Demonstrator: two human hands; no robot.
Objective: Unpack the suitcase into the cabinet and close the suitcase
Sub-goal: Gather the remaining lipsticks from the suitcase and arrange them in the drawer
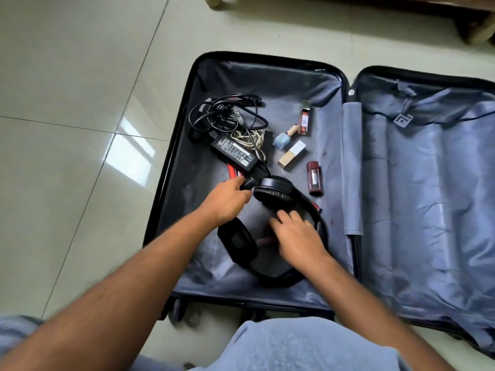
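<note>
Black headphones (273,194) gripped by left hand (227,199), right hand (297,236) flat, fingers spread, in suitcase (176,156)

Bare forearms with no sleeves in view, light blue-grey trousers (308,346) over the knees

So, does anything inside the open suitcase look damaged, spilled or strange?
Nothing looks broken. The grey lining carries a few small reddish spots beside the dark red lipstick; whether these are stains or spills I cannot tell. The black cables lie in a loose tangle.
</note>
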